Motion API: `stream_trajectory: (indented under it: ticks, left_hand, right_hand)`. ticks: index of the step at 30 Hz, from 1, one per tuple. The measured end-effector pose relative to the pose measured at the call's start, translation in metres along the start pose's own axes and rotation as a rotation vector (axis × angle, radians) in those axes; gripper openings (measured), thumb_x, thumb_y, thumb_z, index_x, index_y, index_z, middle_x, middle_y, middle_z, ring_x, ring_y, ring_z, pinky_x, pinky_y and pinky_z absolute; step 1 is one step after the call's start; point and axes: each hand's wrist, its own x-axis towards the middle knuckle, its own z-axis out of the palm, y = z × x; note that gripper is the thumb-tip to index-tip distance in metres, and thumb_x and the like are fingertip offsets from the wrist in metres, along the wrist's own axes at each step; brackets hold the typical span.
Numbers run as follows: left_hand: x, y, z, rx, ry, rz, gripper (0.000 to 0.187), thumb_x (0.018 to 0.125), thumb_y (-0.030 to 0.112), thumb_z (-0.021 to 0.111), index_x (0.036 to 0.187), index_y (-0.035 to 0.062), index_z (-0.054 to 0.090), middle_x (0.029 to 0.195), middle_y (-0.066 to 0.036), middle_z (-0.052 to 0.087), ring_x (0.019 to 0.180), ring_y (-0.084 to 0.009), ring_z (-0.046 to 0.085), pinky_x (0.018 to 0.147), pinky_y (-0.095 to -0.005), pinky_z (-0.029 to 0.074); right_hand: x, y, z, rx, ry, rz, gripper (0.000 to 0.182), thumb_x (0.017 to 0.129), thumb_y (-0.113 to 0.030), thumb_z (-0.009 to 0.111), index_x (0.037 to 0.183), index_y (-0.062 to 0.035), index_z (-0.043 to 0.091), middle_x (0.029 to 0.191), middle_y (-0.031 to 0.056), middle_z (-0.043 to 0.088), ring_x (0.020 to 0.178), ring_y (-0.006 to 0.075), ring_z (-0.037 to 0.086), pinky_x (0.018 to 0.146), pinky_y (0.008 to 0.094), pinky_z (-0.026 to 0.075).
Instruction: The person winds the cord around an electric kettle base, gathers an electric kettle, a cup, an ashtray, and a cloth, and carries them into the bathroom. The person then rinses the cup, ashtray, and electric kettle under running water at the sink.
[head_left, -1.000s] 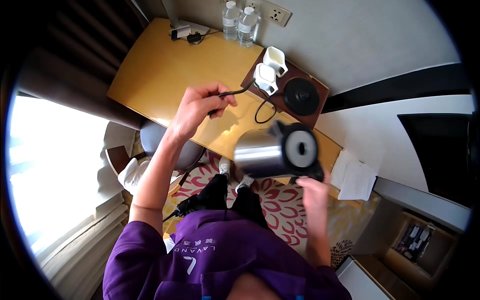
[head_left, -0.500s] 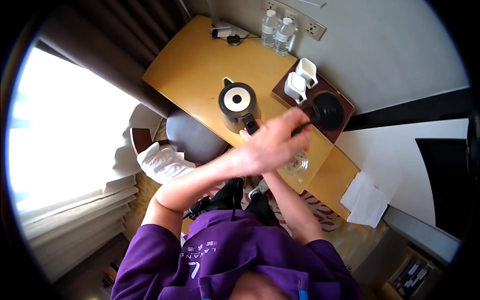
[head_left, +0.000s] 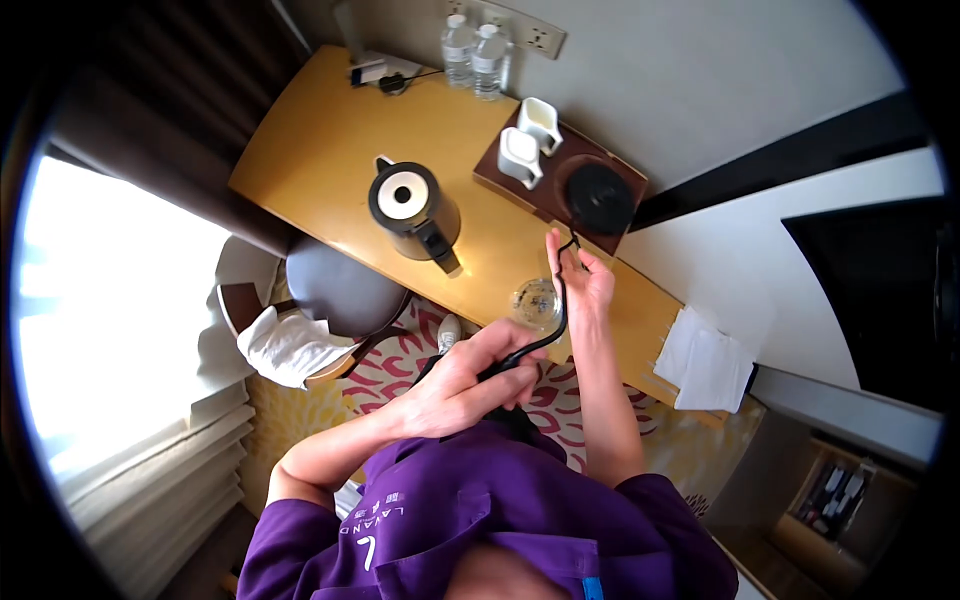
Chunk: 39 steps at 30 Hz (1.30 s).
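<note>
The left hand [head_left: 478, 382] is pinching a black cord [head_left: 561, 318], which is hanging around four o'clock from the kettle [head_left: 402, 203]. The right hand [head_left: 588, 288] is keeping its fingers spread — cord crossing the palm

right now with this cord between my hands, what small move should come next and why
Probably gather the cord into a neat loop. It bends between the left hand and the right hand, so both can guide it, and the kettle stands on the desk, apart from the black base on the tray.
</note>
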Motion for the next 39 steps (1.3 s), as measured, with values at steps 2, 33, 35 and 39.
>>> stream_trajectory:
  ticks: [2,33,35,39]
  left_hand:
    - [-0.007,0.000,0.002,-0.070,-0.067,-0.086,0.025,0.104,0.009,0.056,0.126,0.0001,0.054,0.095,-0.004,0.062,0.084,-0.0099,0.059,0.076,-0.0271,0.050]
    - [0.246,-0.072,0.195,1.096,-0.330,0.770,0.028,0.092,0.031,0.071,0.109,0.0098,0.063,0.077,-0.018,0.069,0.077,-0.0390,0.069,0.067,-0.0465,0.055]
    - [0.252,-0.043,0.197,1.160,-0.292,0.728,0.029,0.093,0.034,0.070,0.103,0.0081,0.064,0.077,-0.018,0.069,0.076,-0.0386,0.068,0.066,-0.0450,0.054]
    - [0.267,-0.030,0.180,0.875,-0.391,0.406,0.032,0.093,0.031,0.075,0.096,-0.0007,0.068,0.074,-0.011,0.064,0.070,-0.0177,0.062,0.069,-0.0358,0.051]
  right_hand:
    - [-0.021,0.009,0.025,0.099,0.001,-0.136,0.041,0.102,-0.004,0.046,0.137,0.0108,0.032,0.143,0.0252,0.046,0.132,0.0415,0.051,0.115,0.0583,0.043]
    - [-0.357,-0.100,0.116,-0.968,-0.380,-0.602,0.064,0.111,-0.039,0.037,0.156,0.0051,0.026,0.157,0.0330,0.030,0.059,0.0052,0.034,0.042,0.0155,0.032]
    - [-0.372,-0.128,0.113,-1.291,-0.346,-0.670,0.062,0.109,-0.031,0.047,0.156,0.0044,0.027,0.144,0.0320,0.048,0.054,0.0039,0.035,0.043,0.0155,0.028]
    - [-0.398,-0.154,0.068,-1.655,-0.027,-0.661,0.063,0.097,-0.017,0.065,0.154,-0.0054,0.040,0.099,0.0156,0.073,0.056,0.0038,0.051,0.046,0.0172,0.029]
